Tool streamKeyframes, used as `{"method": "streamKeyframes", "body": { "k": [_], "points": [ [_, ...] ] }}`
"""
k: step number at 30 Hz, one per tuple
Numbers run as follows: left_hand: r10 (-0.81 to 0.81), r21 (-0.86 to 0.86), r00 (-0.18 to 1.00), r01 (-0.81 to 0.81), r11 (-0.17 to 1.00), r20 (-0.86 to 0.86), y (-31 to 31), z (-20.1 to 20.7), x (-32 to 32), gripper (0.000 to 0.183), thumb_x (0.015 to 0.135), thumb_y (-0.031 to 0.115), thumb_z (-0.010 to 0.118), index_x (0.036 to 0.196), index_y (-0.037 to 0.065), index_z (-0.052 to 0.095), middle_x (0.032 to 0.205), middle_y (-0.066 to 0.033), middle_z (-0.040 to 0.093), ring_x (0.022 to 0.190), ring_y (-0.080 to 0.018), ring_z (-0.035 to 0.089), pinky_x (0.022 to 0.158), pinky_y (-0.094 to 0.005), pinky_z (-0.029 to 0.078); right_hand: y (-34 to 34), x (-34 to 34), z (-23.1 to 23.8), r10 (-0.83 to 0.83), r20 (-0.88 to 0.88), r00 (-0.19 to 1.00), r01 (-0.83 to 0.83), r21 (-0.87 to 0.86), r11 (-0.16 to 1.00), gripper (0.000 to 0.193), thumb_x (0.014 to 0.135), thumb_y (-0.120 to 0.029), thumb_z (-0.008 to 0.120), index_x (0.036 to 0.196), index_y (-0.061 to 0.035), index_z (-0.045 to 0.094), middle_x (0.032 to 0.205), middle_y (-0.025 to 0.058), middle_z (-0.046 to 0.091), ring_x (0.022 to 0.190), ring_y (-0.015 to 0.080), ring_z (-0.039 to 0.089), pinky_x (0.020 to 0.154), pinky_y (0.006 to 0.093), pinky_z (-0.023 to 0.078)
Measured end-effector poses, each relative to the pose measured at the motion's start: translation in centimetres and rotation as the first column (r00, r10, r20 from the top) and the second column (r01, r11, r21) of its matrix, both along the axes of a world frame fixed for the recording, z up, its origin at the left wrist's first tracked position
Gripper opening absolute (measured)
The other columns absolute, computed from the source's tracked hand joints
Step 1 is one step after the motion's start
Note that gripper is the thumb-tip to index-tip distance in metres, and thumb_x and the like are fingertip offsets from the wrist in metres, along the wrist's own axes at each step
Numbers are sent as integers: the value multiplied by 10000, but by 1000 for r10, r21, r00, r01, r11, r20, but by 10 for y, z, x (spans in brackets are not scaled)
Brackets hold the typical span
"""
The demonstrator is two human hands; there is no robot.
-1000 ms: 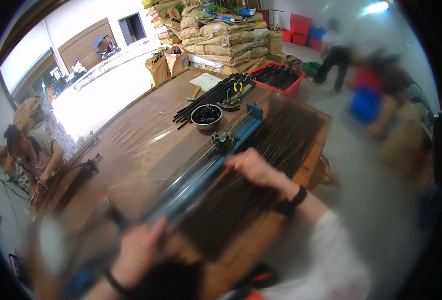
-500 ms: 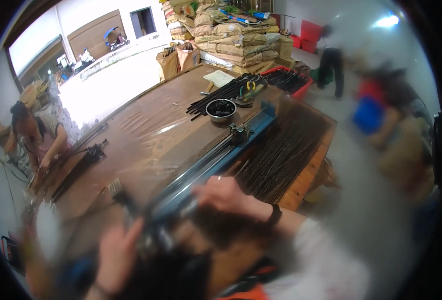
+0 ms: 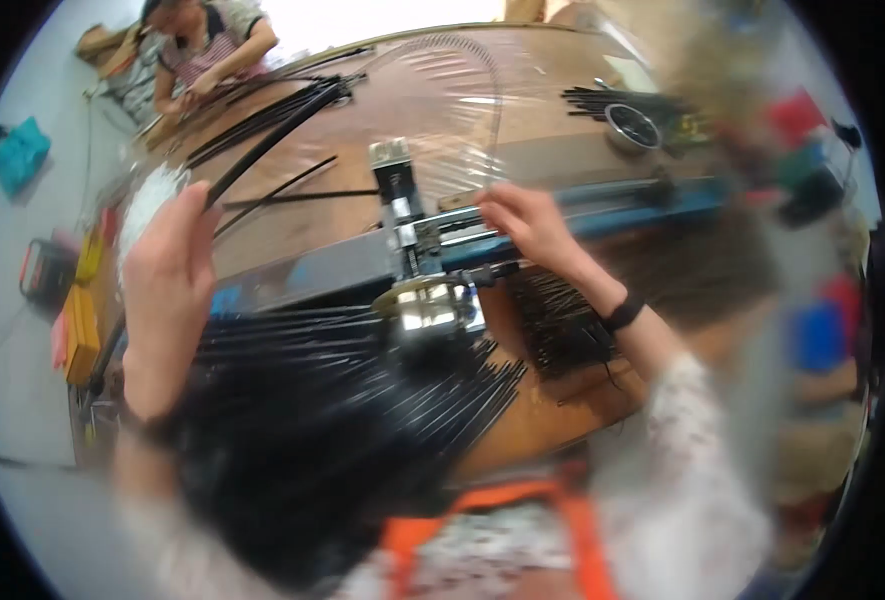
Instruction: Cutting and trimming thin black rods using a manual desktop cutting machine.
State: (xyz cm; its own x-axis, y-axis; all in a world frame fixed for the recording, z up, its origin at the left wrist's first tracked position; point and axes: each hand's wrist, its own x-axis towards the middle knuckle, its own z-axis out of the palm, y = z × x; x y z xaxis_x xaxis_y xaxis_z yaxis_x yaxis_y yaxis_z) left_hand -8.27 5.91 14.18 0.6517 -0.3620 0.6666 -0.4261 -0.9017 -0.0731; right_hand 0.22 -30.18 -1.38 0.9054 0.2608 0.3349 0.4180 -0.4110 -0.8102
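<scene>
Raised at the left, my left hand is closed around a long black tube that slants up and away over the table. From near the tube's far end a thin, coiled, spring-like wire arcs through the air to my right hand, whose fingers pinch its end. Between my hands stands a bench machine with a round metal housing, and its rail runs to the right. A blurred heap of black rods lies in front of me.
Across the brown table, a person works beside a bundle of black tubes. A metal bowl with dark pieces sits at the far right, by more black rods. Thin dark rods lie right of the machine. White strands bunch at the left.
My view has swung to the left. My left hand has risen and now shows the black tube in it. The coiled wire now arcs between the tube and my right hand.
</scene>
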Motion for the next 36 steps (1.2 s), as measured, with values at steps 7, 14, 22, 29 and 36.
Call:
{"method": "streamKeyframes", "body": {
  "k": [7, 14, 22, 29, 36],
  "points": [
    [134, -107, 980, -151, 983, -148, 49, -14, -47, 188, 936, 42, 609, 1115, -14, 625, 942, -226, 649, 850, -412, 629, 740, -427, 501, 86, 51, 2, 329, 404, 854, -247, -243, 938, 120, 877, -233, 727, 926, -132, 769, 839, 21, 706, 760, 159, 636, 846, 329, 402],
    [193, -125, 951, -227, 966, -241, 70, -44, -53, 202, 926, 57, 628, 1115, -14, 637, 929, -227, 652, 826, -413, 633, 721, -425, 503, 106, 51, 12, 476, 359, 803, -236, -543, 806, 77, 832, -240, 743, 832, -164, 751, 757, -15, 644, 882, 164, 570, 966, 364, 316],
    [202, -35, 931, -223, 974, -304, 77, -63, -24, 209, 920, 142, 658, 1117, 74, 667, 832, -170, 625, 770, -396, 619, 668, -450, 486, -46, 46, -11, 213, 653, 727, 299, -579, 758, 101, 835, -77, 700, 831, -177, 698, 743, -23, 679, 962, 198, 627, 1084, 442, 269],
    [-174, -86, 873, 152, 985, -456, -40, -117, 62, 136, 926, 242, 616, 981, 127, 664, 823, -133, 637, 817, -351, 649, 678, -472, 519, -182, 33, -12, 0, 602, 799, 438, -581, 685, 94, 825, -16, 615, 859, -93, 658, 824, 68, 660, 941, 289, 599, 949, 467, 383],
    [-148, -208, 751, 14, 978, -644, -56, -122, 79, 310, 966, 328, 558, 885, 28, 566, 849, -204, 640, 857, -422, 622, 759, -515, 490, -194, 33, -19, -20, 604, 796, 468, -596, 653, 23, 847, -28, 618, 866, -25, 606, 827, 137, 589, 860, 322, 555, 819, 429, 428]
  ]
}}
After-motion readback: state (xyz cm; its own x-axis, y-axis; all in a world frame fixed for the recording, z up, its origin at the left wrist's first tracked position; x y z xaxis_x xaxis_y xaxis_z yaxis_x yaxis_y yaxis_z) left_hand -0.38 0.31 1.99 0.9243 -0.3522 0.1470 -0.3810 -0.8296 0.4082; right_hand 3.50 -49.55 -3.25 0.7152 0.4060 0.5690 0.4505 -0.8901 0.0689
